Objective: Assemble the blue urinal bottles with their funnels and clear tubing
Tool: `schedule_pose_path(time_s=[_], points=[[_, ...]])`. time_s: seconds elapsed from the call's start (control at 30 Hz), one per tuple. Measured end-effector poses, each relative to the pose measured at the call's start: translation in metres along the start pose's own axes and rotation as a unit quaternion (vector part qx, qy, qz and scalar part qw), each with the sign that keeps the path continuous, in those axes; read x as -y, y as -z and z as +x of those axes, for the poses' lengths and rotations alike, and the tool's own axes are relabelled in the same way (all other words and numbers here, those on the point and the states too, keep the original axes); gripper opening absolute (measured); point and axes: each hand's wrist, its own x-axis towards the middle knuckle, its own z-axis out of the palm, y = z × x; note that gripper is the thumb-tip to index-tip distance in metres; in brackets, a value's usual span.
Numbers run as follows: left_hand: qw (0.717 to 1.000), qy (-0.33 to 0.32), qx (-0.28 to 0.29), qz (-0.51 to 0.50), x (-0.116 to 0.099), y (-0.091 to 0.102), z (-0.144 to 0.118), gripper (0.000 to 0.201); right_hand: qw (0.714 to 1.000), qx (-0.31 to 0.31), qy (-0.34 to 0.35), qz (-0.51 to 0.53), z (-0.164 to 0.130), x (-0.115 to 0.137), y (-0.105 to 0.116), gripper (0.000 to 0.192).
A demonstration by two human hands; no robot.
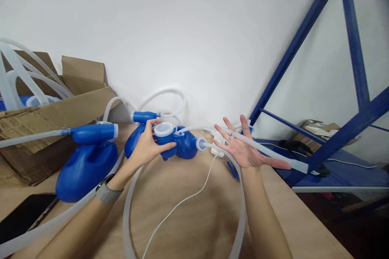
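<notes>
My left hand (145,142) is closed around a blue plastic cup-shaped neck (165,148) with a white ring rim, which appears to belong to the blue bottle (186,145) beside it. A white cap (201,144) shows at that bottle's right side, with a pale tube running from it. Palm up and fingers spread, my right hand (241,149) is open. A translucent ribbed tube (273,151) lies across its palm and fingers, not gripped. Whether the tube joins the bottle is hidden behind the fingers.
More blue bottles (86,166) with hoses stand at left, near a cardboard box (60,115) of tubes. A phone (27,212) lies front left. A white power strip (216,143) trails a thin cable across the wooden table (182,226). Blue metal shelving (354,40) borders the right.
</notes>
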Motion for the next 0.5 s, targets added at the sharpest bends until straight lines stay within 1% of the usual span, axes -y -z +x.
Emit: schedule_pose_path(time_s=[0.1,0.2,0.3,0.33,0.37,0.43,0.5], points=[[1.000,-0.003,-0.018,0.023,-0.003,-0.001,0.000,0.074,1.000,0.021,0.010,0.003,0.000,-0.001,0.003,0.124],[0.999,-0.011,-0.028,0.034,-0.007,-0.001,-0.001,0.073,0.999,-0.005,0.007,-0.032,0.005,-0.008,0.006,0.107],[0.998,-0.036,-0.041,0.015,-0.014,0.000,-0.006,0.074,0.989,-0.045,-0.026,-0.136,0.010,-0.019,0.003,0.074],[0.998,-0.047,-0.043,-0.006,-0.017,0.000,-0.008,0.075,0.981,-0.051,-0.039,-0.183,0.011,-0.023,0.000,0.063],[0.997,-0.059,-0.043,-0.032,-0.022,0.001,-0.012,0.078,0.971,-0.050,-0.050,-0.228,0.012,-0.026,-0.004,0.057],[0.990,-0.093,-0.051,-0.088,-0.033,0.003,-0.019,0.087,0.951,-0.040,-0.060,-0.300,0.013,-0.031,-0.015,0.054],[0.979,-0.142,-0.082,-0.124,-0.046,0.006,-0.029,0.100,0.938,-0.038,-0.062,-0.338,0.014,-0.034,-0.027,0.054]])
